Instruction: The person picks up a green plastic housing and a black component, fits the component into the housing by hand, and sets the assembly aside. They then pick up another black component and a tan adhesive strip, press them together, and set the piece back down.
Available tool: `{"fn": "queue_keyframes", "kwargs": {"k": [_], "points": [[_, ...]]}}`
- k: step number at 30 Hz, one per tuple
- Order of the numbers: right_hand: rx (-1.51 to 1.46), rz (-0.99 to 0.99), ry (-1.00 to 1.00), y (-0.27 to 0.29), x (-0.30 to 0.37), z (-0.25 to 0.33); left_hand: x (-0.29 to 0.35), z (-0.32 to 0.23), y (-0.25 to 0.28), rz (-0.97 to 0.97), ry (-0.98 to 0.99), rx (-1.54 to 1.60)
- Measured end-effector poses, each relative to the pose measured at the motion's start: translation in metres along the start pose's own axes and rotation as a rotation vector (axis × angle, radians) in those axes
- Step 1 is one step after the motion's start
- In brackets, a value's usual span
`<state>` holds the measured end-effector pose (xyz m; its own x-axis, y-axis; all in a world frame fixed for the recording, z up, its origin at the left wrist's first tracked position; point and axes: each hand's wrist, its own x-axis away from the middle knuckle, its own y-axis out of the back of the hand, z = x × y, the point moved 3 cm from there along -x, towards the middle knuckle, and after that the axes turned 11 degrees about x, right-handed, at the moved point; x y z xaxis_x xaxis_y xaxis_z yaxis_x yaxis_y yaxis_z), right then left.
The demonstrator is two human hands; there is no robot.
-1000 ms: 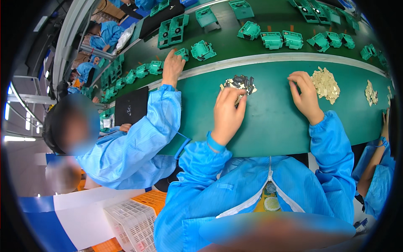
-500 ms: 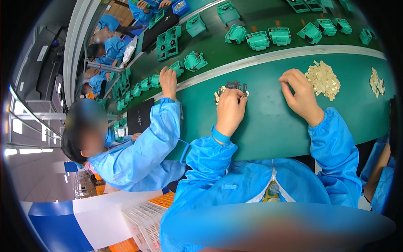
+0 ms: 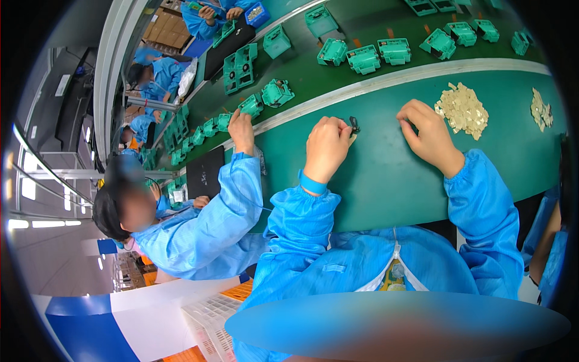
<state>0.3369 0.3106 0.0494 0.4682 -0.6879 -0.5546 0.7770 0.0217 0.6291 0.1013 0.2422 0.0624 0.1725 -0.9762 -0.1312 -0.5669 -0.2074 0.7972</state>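
Observation:
My left hand (image 3: 324, 148) is closed, its thumb and fingertips pinching a small black part (image 3: 354, 125) with a bit of cream colour at its lower end. The part sticks out to the right of the fingers, over the green tabletop (image 3: 386, 181). My right hand (image 3: 429, 139) is held a little to the right, fingers curled and thumb drawn up to the fingertips. Whether anything lies in that pinch is too small to tell. Just beyond the right hand is a heap of flat cream pieces (image 3: 463, 111). The surface directly behind my left hand is hidden.
A smaller cream heap (image 3: 541, 110) lies far right. Behind a pale rail (image 3: 386, 80), several green cases (image 3: 395, 51) stand on a dark green belt. A co-worker's hand (image 3: 242, 131) is at the rail on my left, near a black mat (image 3: 205, 172).
My left hand has shifted slightly left and now holds out a black part. The mixed black and cream pile that showed around its fingers is out of sight. The right hand has barely moved.

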Motion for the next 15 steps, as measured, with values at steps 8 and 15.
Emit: {"fn": "queue_keyframes", "kwargs": {"k": [8, 15], "points": [[-0.073, 0.137, -0.206, -0.007, 0.004, -0.001, 0.006, 0.022, 0.033, 0.090, 0.201, 0.101], [-0.030, 0.173, -0.128, -0.015, 0.005, -0.010, 0.004, 0.048, 0.040, 0.113, 0.218, 0.261]]}}
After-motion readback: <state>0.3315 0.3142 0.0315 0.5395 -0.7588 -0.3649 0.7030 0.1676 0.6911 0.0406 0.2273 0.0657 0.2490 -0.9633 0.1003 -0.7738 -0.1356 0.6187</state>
